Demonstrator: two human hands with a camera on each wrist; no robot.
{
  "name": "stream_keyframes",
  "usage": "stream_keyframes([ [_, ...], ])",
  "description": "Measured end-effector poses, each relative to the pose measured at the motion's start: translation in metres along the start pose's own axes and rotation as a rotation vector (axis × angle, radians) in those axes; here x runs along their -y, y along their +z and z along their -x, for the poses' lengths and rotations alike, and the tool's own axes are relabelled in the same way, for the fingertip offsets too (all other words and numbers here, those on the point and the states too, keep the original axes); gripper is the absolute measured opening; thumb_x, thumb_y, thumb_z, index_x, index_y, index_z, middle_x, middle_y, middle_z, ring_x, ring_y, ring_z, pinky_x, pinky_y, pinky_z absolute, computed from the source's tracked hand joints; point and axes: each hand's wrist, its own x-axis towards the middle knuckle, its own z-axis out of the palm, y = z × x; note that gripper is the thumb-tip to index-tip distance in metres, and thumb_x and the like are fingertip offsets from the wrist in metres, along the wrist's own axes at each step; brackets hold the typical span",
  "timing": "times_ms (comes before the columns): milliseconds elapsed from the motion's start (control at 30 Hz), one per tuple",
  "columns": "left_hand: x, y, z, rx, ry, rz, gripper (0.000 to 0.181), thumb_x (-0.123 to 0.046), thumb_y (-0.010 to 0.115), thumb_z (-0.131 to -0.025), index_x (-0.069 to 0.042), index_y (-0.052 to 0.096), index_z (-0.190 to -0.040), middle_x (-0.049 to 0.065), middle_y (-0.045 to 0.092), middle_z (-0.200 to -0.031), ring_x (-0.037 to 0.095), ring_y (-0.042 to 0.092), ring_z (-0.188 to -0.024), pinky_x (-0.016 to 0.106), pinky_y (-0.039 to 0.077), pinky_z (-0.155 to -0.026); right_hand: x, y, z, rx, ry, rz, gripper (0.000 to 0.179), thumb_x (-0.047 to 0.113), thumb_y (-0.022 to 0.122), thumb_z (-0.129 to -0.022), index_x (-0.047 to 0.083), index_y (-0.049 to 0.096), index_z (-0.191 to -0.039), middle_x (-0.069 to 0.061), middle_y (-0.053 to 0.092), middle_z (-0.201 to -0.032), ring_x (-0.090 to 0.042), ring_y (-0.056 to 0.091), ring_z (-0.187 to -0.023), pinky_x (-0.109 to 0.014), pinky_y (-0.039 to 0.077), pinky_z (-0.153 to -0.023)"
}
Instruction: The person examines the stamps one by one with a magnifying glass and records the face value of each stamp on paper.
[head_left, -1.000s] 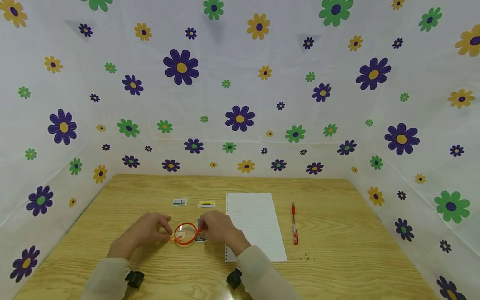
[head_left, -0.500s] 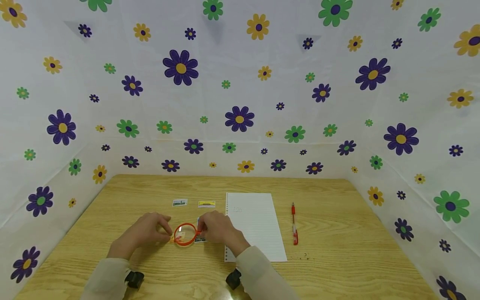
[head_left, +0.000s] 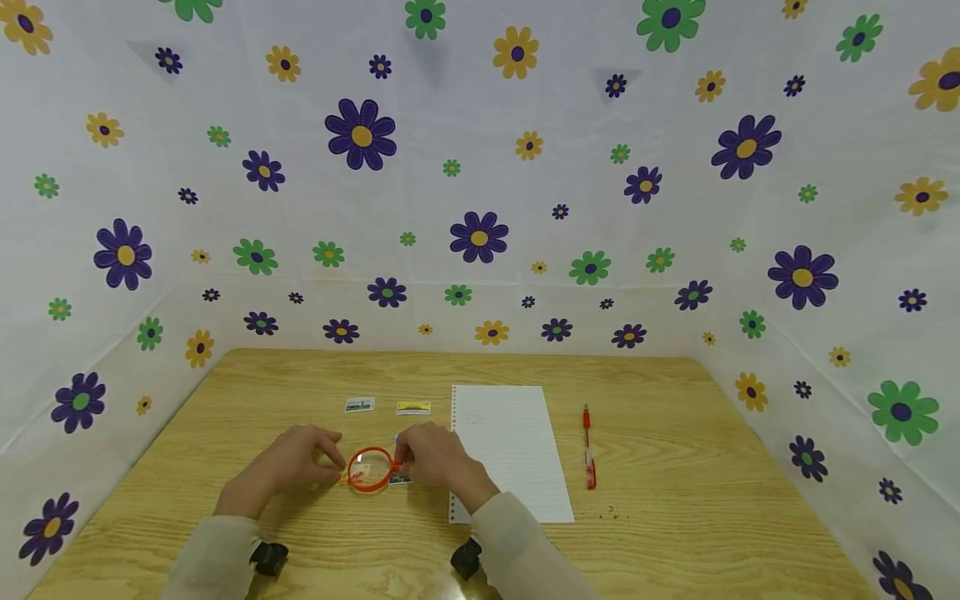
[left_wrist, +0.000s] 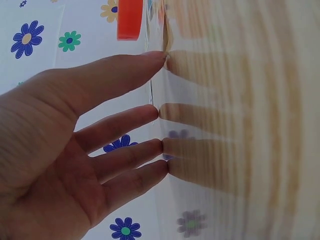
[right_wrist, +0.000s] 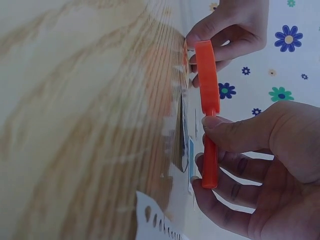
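My right hand (head_left: 435, 454) grips the handle of a red-rimmed magnifying glass (head_left: 371, 469), thumb on one side and curled fingers on the other in the right wrist view. Its lens hovers just over a small orange-and-white stamp-like picture (head_left: 362, 477) on the table. At that picture's left edge rests my left hand (head_left: 296, 457); the left wrist view shows its thumb and extended fingers (left_wrist: 125, 127) touching the tabletop. Partly covered by the right hand is a darker picture piece (head_left: 401, 477) with a blue top edge.
Two more small pictures, one greenish (head_left: 360, 405) and one yellow (head_left: 414, 408), lie farther back on the wooden table (head_left: 675, 433). Lined paper (head_left: 517, 450) with faint writing is right of the hands, then a red pen (head_left: 589, 450). Flowered white cloth (head_left: 420, 192) surrounds the table.
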Motion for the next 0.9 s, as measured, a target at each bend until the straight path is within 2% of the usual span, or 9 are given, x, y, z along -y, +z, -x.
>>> stream_keyframes([
  [233,0.0000,-0.0003,-0.0005,-0.007,0.025,-0.008,0.012,-0.013,0.089,-0.078,-0.022,0.082,-0.079,0.025,0.069,-0.132,0.051,0.060,-0.129,0.069,0.043,-0.109,0.0015,-0.0015,-0.0001,0.004,0.006,-0.003,0.005,0.015,0.080,-0.090,0.019,0.076,-0.090,0.007,0.070,-0.082,-0.001,0.051,-0.064,-0.017,0.043,-0.056],
  [533,-0.0020,-0.0005,0.0009,0.000,0.008,-0.019,0.012,-0.014,0.089,-0.078,-0.023,0.082,-0.080,0.024,0.069,-0.133,0.050,0.060,-0.129,0.069,0.043,-0.110,0.0027,-0.0024,0.0012,0.010,0.016,-0.002,0.005,0.014,0.078,-0.090,0.018,0.076,-0.090,0.008,0.069,-0.082,-0.002,0.048,-0.063,-0.018,0.041,-0.055],
  [900,-0.0019,-0.0011,0.0011,-0.001,0.030,-0.015,0.012,-0.013,0.089,-0.079,-0.022,0.081,-0.080,0.025,0.069,-0.132,0.051,0.059,-0.129,0.069,0.043,-0.109,0.0017,-0.0012,0.0009,0.007,0.006,0.011,0.005,0.014,0.078,-0.091,0.019,0.076,-0.091,0.008,0.070,-0.083,-0.002,0.049,-0.063,-0.018,0.042,-0.055],
])
